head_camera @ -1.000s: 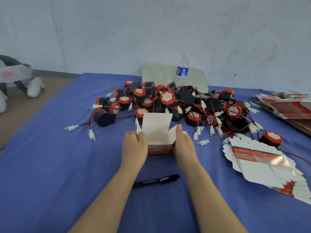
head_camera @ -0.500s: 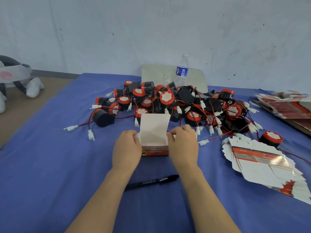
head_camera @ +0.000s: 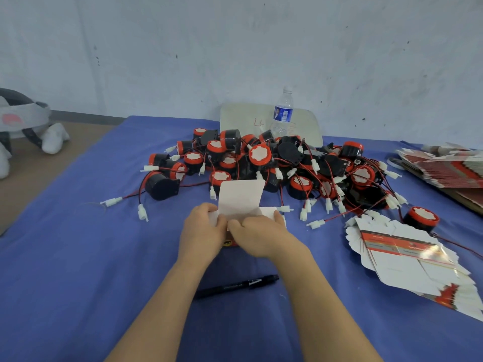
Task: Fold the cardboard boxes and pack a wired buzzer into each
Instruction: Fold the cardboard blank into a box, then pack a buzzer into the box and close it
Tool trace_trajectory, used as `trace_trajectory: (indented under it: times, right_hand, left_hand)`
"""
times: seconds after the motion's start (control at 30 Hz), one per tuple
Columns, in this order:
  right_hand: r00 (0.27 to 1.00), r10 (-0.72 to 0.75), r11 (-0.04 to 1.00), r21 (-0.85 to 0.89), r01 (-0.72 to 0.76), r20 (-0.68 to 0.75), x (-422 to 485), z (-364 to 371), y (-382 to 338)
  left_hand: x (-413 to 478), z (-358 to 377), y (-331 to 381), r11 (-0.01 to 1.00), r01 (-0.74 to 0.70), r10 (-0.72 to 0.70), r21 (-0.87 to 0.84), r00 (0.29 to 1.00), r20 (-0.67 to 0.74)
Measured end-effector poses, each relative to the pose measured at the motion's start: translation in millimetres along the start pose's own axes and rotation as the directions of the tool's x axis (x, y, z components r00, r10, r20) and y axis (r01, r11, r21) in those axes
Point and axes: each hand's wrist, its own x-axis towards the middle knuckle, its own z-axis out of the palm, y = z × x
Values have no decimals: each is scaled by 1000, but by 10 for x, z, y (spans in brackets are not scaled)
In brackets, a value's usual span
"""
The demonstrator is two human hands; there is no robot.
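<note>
The hands have drawn together since a moment ago: the left hand [head_camera: 202, 231] pinches a side flap of the box [head_camera: 240, 198], and the right hand [head_camera: 261, 236] curls over its front. The box stands mid-counter, just before the buzzer pile [head_camera: 261, 155]; open counter [head_camera: 78, 257] lies to the left, and a pen [head_camera: 235, 286] lies between the forearms

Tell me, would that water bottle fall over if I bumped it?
Probably: the water bottle stands upright, tall and narrow, so a bump could tip it. Being round, it might then roll, though the buzzer pile just in front would likely stop it.
</note>
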Motion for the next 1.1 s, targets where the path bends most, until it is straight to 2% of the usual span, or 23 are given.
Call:
trace_trajectory:
  times: [0.1,0.17,0.2,0.27,0.33,0.37,0.4,0.47,0.5,0.57,0.6,0.63,0.67,0.73,0.8,0.87,1.0,1.03,1.1]
  right_hand:
    - [999,37,997,-62,-37,-2,12,2,-62]
    - [995,1,999,-38,-5,-96,24,46,-60]
    - [981,-42,999,17,46,-190,31,69,-44]
    - [902,-12,930,327,168,-431,46,83,37]
    - [786,212,793,572,209,-581,102,29,148]
    - [753,315,751,637,175,-578,160,-8,219]
    - [763,384,711,694,114,-519,223,-34,273]
    - [859,425,557,830,2,-287,360,-42,305]
    - [901,408,412,911,-33,-151,411,-22,293]
    - [943,328,48,996,-72,52,476,28,253]
    - [950,295,-110,991,-73,103,491,51,239]
    - [955,274,-198,978,-61,115,503,66,235]
    - [957,275,-226,974,-31,95,509,63,248]
    - [929,369,-166,983,83,-16,474,14,304]
    - [851,496,49,984,173,-174,371,-73,419]
    - [781,546,267,946,183,-304,188,-170,547]
    - [685,564,504,849,157,-461,-85,-281,717]
    - [691,538,562,817,133,-482,-80,-276,717]
    - [761,461,618,780,93,-456,3,-218,648]
  left_hand:
    - [3,-6,2,999,1,-1,-38,1000,-1]
    - [15,-11,2,1000,-12,11,-25,999,-42]
    - [22,-18,-4,1000,-23,22,-7,997,-74]
    - [43,-48,-30,999,-29,32,20,989,-144]
    - [66,-92,-58,999,-3,9,35,982,-189]
    - [73,-106,-70,999,9,-1,40,980,-200]
    - [77,-113,-78,999,14,-5,43,979,-206]
    - [73,-113,-69,999,10,-1,43,975,-222]
    - [68,-113,-61,999,10,0,41,973,-233]
    - [67,-119,-63,999,9,2,40,968,-253]
    - [71,-125,-66,999,10,1,39,966,-258]
    - [73,-133,-67,999,10,0,37,966,-258]
    - [74,-136,-67,999,9,1,36,967,-256]
    - [73,-126,-65,999,10,-1,35,968,-250]
    - [71,-113,-56,999,13,-4,34,970,-244]
    - [81,-103,-54,999,13,-4,36,970,-242]
    - [81,-90,-37,1000,8,-2,21,970,-245]
    - [73,-85,-30,1000,4,0,16,970,-243]
    - [59,-71,-20,1000,0,3,14,971,-237]
